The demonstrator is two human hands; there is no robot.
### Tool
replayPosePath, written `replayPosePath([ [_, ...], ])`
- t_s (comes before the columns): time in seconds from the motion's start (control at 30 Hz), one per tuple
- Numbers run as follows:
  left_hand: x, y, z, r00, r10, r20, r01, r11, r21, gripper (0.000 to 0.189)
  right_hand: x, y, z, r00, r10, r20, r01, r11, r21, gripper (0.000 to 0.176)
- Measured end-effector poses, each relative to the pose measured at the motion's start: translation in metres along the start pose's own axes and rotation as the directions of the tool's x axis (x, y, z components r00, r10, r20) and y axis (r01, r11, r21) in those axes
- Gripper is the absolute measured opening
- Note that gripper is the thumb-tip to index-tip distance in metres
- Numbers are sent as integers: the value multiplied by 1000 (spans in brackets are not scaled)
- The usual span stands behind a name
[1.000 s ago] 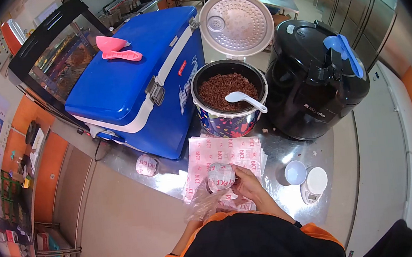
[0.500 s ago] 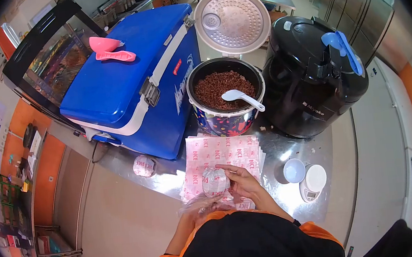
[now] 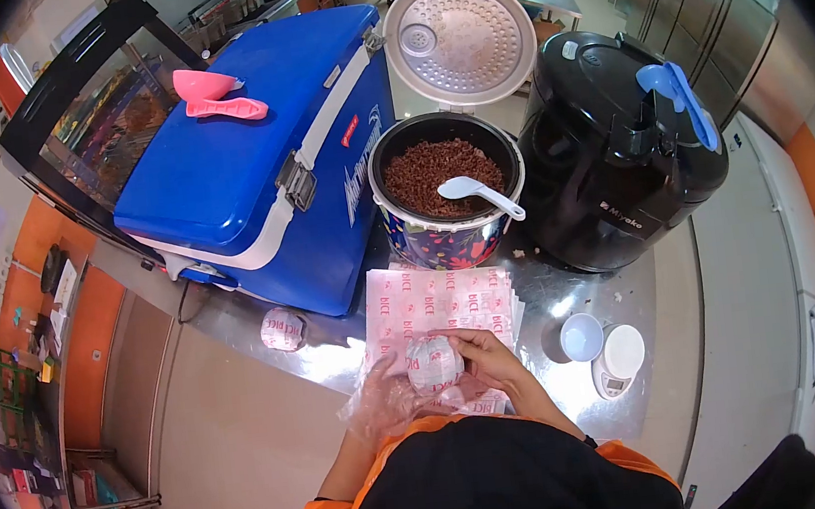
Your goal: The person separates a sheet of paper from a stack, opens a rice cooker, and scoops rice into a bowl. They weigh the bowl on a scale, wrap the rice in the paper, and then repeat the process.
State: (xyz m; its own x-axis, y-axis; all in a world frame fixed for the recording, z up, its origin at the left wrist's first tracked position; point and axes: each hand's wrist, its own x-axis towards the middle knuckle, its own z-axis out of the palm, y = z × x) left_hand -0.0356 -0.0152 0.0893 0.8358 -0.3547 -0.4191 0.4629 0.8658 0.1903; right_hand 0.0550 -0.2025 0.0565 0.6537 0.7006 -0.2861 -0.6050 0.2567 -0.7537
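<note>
My right hand (image 3: 491,360) grips a round paper-wrapped rice packet (image 3: 435,364) by its right side, with thumb and fingers at its edge. My left hand (image 3: 381,396), in a loose clear plastic glove, is just left of the packet with its fingers stretched out. Under both hands lies a stack of white wrapping papers (image 3: 442,296) printed with red lettering. A second wrapped packet (image 3: 283,329) rests on the steel table to the left. Beyond the papers, an open rice cooker (image 3: 451,240) holds reddish-brown rice (image 3: 438,167), a white rice paddle (image 3: 481,195) lying on it.
A blue cooler box (image 3: 247,142) stands at left, a pink scoop (image 3: 225,109) on its lid. At right are a closed black rice cooker (image 3: 616,163) with blue scoops (image 3: 679,97) on top, a small bowl (image 3: 582,337) and a white kitchen scale (image 3: 623,356). The table's edge (image 3: 270,368) is near.
My left hand has come away from the packet to the left and its fingers have opened. My right hand keeps the packet, which has shifted slightly to the right.
</note>
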Motion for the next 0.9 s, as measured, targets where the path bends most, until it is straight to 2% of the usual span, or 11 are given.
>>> replayPosePath([
  [0.17, -8, -2, 25, 977, -9, -214, 95, 913, 396, 53, 4, 3, -2, 998, 17, -56, -38, 911, -412, 31],
  [0.33, -9, 0, 28, 935, 138, -326, -7, 927, 375, 49, 9, 0, 14, 998, -36, -53, -13, 695, -719, 32],
  [0.43, -9, 5, 23, 894, 225, -387, -89, 936, 340, 48, 17, 1, 29, 998, -7, -56, -38, 648, -760, 31],
  [0.53, -3, 17, -23, 822, 412, -392, -247, 880, 405, 45, 33, 19, 29, 963, -218, 157, 239, 431, -870, 35],
  [0.63, -10, 47, -53, 759, 534, -374, -403, 835, 374, 43, 43, 40, 29, 879, -439, 187, 254, 99, -962, 49],
  [0.7, -18, 75, -69, 702, 602, -380, -503, 797, 333, 40, 40, 52, 20, 919, -337, 206, 168, -138, -976, 57],
  [0.73, -18, 88, -91, 656, 691, -304, -496, 697, 517, 40, 38, 59, 15, 937, -287, 201, 127, -258, -958, 61],
  [0.77, -15, 102, -116, 614, 761, -209, -470, 565, 678, 40, 40, 66, 10, 941, -284, 184, 115, -244, -963, 60],
  [0.83, -20, 124, -88, 657, 636, -406, -259, 696, 670, 39, 41, 66, 12, 948, -269, 168, 104, -237, -966, 59],
  [0.87, -18, 126, -95, 599, 762, -245, -160, 414, 896, 37, 41, 66, 13, 951, -265, 157, 95, -234, -968, 59],
  [0.9, -14, 128, -109, 568, 822, -40, -35, 73, 997, 36, 41, 65, 15, 954, -259, 151, 91, -232, -969, 59],
])
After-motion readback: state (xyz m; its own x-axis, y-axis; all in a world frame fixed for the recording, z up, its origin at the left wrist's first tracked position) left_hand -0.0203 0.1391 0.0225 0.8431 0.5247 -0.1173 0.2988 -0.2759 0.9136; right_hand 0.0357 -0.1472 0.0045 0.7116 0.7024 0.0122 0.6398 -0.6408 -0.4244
